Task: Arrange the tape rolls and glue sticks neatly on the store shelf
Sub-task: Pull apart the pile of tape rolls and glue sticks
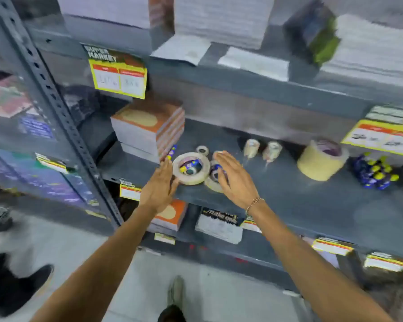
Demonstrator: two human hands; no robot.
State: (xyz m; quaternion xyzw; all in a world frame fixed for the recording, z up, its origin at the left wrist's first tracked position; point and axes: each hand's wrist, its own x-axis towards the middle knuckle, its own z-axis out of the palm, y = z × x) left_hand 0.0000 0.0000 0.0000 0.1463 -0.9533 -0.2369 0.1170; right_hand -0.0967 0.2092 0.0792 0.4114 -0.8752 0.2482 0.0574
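Grey metal shelf (289, 201) carries a white tape roll (190, 168) with glue sticks (191, 165) inside it; left hand (159, 185) touches its edge, fingers flat; right hand (234, 176) hovers spread, holding nothing; big beige tape roll (321, 160) sits well apart.

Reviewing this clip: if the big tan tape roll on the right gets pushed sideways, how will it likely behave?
The big tan tape roll appears tilted rather than flat on the shelf, so a push may tip it or set it rolling. It looks thick and wide, so probably stiff and fairly heavy. The glue sticks beside it could get knocked.
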